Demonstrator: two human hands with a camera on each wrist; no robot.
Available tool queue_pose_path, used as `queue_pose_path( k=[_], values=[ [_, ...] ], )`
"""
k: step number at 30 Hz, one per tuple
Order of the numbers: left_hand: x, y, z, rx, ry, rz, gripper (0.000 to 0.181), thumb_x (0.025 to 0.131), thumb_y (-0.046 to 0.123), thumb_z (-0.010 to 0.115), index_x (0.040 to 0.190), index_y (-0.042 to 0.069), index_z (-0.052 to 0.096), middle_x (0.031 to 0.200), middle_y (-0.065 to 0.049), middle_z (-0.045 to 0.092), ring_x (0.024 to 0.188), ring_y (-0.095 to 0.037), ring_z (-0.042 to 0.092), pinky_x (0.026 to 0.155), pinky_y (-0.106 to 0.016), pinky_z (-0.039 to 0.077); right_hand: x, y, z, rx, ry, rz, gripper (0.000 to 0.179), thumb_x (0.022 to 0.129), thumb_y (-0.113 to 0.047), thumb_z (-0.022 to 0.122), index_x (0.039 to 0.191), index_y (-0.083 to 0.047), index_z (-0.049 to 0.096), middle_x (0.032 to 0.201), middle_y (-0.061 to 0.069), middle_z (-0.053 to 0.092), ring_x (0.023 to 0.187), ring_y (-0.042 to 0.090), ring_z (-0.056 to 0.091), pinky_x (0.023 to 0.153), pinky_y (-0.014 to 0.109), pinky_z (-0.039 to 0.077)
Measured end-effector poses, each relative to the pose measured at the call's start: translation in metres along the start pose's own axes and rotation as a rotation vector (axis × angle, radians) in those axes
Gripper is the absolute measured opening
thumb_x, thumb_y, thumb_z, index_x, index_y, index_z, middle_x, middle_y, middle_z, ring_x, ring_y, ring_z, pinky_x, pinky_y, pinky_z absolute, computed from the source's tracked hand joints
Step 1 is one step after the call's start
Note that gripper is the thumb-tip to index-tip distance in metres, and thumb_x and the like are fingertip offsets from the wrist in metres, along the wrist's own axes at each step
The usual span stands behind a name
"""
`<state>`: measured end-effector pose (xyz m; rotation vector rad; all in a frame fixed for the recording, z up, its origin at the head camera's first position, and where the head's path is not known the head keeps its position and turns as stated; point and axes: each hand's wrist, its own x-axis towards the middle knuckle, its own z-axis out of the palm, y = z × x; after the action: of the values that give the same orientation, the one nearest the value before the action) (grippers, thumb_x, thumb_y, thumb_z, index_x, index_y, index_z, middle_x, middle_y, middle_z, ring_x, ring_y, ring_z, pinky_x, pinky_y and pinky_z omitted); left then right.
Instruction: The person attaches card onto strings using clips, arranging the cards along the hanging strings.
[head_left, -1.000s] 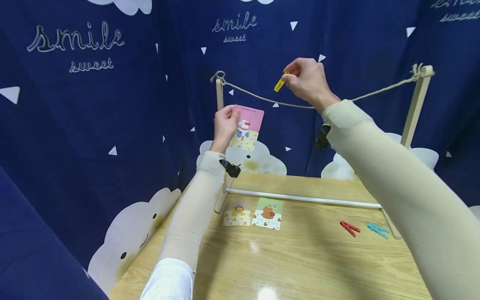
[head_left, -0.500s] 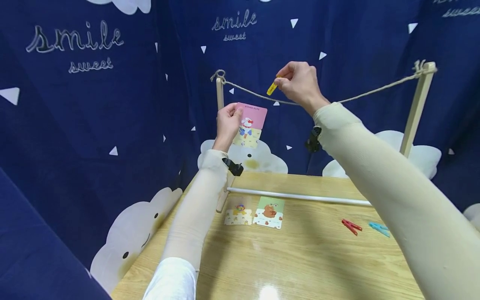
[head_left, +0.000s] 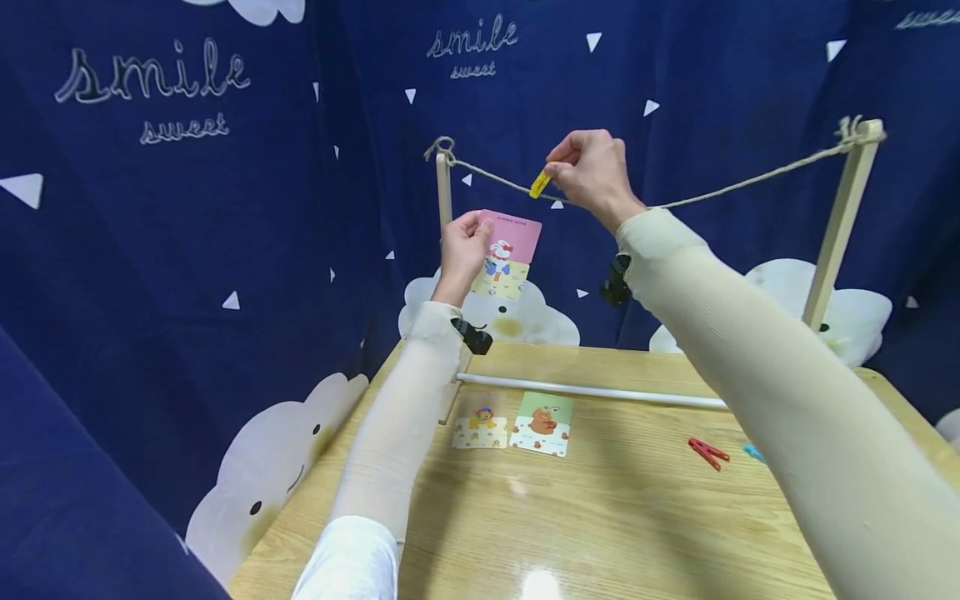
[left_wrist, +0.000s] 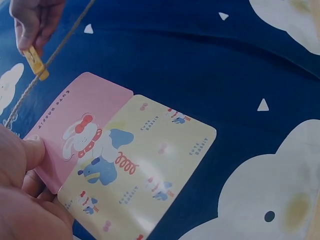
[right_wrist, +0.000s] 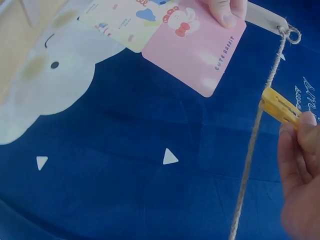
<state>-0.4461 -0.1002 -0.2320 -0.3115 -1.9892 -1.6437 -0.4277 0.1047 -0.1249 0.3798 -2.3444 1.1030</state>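
Note:
My left hand (head_left: 463, 252) pinches a pink and yellow rabbit card (head_left: 513, 242) by its left edge, just below the rope. In the left wrist view the card (left_wrist: 140, 160) shows its printed face, with the thumb (left_wrist: 34, 151) over the pink part. My right hand (head_left: 594, 171) pinches a yellow clothespin (head_left: 539, 183) between thumb and fingers. The clothespin's tip is at the sagging rope (head_left: 735, 189), seen clearly in the right wrist view, where the clothespin (right_wrist: 281, 106) overlaps the rope (right_wrist: 248, 160). Whether its tips straddle the rope I cannot tell. Card and clothespin are apart.
Wooden posts (head_left: 843, 225) carry the rope, with a white bar (head_left: 592, 390) low between them. Two cards, a lion card (head_left: 481, 428) and a bear card (head_left: 542, 424), lie on the wooden table (head_left: 570, 517). A red clothespin (head_left: 708, 454) and a partly hidden blue clothespin (head_left: 753, 452) lie at right.
My right hand has moved left and slightly down, bringing the yellow clothespin to the rope. My left hand still holds the rabbit card, shifted slightly right.

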Motion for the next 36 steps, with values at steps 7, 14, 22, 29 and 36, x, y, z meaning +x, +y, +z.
queue_pose_path(
  k=[7, 14, 22, 29, 36],
  values=[
    [0.0, 0.0, 0.004, -0.031, -0.03, 0.015, 0.023, 0.106, 0.021, 0.061, 0.116, 0.005, 0.073, 0.093, -0.007, 0.073, 0.075, -0.013, 0.063, 0.062, -0.023, 0.051, -0.002, 0.004, 0.004, 0.028, -0.02, 0.035, 0.019, 0.1, -0.02, 0.07, 0.114, -0.008, 0.075, 0.105, 0.007, 0.071, 0.089, 0.018, 0.068, 0.082, 0.024, 0.059],
    [-0.001, 0.003, 0.005, -0.021, -0.031, 0.0, 0.023, 0.106, 0.023, 0.062, 0.117, 0.007, 0.074, 0.095, -0.007, 0.074, 0.076, -0.013, 0.065, 0.065, -0.027, 0.054, -0.004, 0.004, 0.009, 0.025, -0.058, 0.031, 0.018, 0.1, -0.019, 0.07, 0.113, -0.007, 0.075, 0.106, 0.008, 0.071, 0.09, 0.017, 0.071, 0.083, 0.024, 0.059],
    [-0.004, 0.006, 0.005, -0.029, -0.046, -0.02, 0.022, 0.106, 0.025, 0.061, 0.117, 0.011, 0.074, 0.096, -0.007, 0.075, 0.076, -0.016, 0.067, 0.072, -0.037, 0.059, -0.006, 0.002, 0.016, 0.016, -0.076, 0.013, 0.017, 0.1, -0.019, 0.071, 0.111, -0.007, 0.075, 0.105, 0.007, 0.072, 0.089, 0.016, 0.072, 0.082, 0.024, 0.059],
    [-0.003, 0.008, 0.008, -0.048, -0.052, 0.016, 0.023, 0.106, 0.023, 0.061, 0.117, 0.007, 0.074, 0.098, -0.009, 0.076, 0.076, -0.013, 0.067, 0.068, -0.028, 0.056, -0.006, -0.001, 0.018, 0.011, -0.091, -0.005, 0.015, 0.1, -0.019, 0.07, 0.109, -0.01, 0.076, 0.105, 0.006, 0.073, 0.09, 0.016, 0.072, 0.082, 0.025, 0.059],
    [-0.002, 0.012, 0.008, -0.05, -0.058, 0.027, 0.023, 0.106, 0.023, 0.061, 0.118, 0.008, 0.074, 0.095, -0.008, 0.074, 0.076, -0.014, 0.066, 0.067, -0.028, 0.056, -0.004, -0.002, 0.016, 0.004, -0.118, 0.008, 0.02, 0.101, -0.022, 0.069, 0.114, -0.01, 0.077, 0.109, 0.006, 0.073, 0.093, 0.016, 0.07, 0.085, 0.025, 0.059]
  ],
)
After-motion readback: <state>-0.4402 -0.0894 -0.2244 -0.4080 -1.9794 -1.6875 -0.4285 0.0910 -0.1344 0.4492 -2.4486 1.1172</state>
